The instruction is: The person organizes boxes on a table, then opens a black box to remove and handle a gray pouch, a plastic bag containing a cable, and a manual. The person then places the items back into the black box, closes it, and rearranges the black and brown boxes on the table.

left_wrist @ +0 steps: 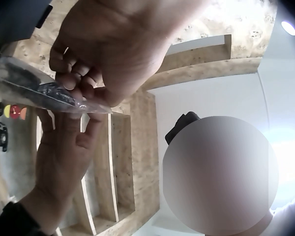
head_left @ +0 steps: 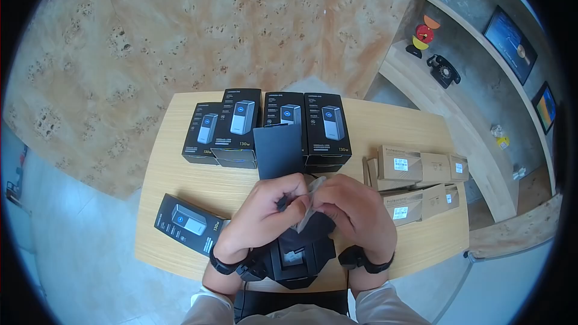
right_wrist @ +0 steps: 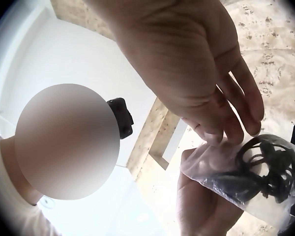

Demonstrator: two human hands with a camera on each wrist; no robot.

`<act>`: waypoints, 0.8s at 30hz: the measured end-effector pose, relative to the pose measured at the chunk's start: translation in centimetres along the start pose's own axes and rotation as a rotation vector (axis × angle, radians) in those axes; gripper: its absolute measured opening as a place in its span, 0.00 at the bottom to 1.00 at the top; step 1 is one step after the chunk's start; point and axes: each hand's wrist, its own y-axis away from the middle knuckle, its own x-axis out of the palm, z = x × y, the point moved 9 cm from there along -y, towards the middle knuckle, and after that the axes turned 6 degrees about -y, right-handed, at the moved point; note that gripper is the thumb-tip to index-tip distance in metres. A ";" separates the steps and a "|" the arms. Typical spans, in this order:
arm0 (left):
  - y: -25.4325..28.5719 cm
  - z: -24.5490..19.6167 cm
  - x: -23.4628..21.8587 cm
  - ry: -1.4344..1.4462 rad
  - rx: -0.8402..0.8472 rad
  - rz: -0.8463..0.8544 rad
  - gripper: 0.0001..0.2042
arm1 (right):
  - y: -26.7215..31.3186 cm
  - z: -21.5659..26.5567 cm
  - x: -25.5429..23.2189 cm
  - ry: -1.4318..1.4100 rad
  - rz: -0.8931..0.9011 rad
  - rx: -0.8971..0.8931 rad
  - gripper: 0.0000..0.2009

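Note:
Between the two hands is a clear plastic bag (right_wrist: 221, 172) with a coiled black cable (right_wrist: 278, 172) inside. My left hand (head_left: 265, 210) pinches the bag's edge between thumb and fingers. From the other side my right hand (head_left: 358, 210) pinches the same edge, fingertips close to the left ones. In the left wrist view the bag (left_wrist: 19, 88) hangs out to the left of both hands. Below the hands, near the table's front edge, an opened black box (head_left: 325, 253) shows its inner tray. A dark flat panel (head_left: 277, 150) stands up just beyond the hands.
Several black printed boxes (head_left: 328, 126) stand along the table's back. Another black printed box (head_left: 189, 222) lies at the left, beside the left forearm. Brown cartons (head_left: 400, 165) are stacked at the right. Black straps with cameras (head_left: 361, 259) sit on both wrists.

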 end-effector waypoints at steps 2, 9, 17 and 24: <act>0.1 0.1 0.0 0.036 -0.018 0.011 0.04 | -0.1 0.3 0.1 -0.006 -0.003 -0.012 0.07; 0.3 0.0 0.6 0.143 -0.083 0.088 0.05 | -0.1 0.6 0.1 -0.049 -0.008 -0.008 0.08; 0.5 -0.1 0.7 0.153 -0.066 0.120 0.04 | 0.0 0.7 0.2 -0.113 0.002 -0.003 0.08; 0.4 -0.4 0.6 0.150 -0.021 0.131 0.03 | 0.1 0.7 0.2 -0.126 0.001 -0.002 0.09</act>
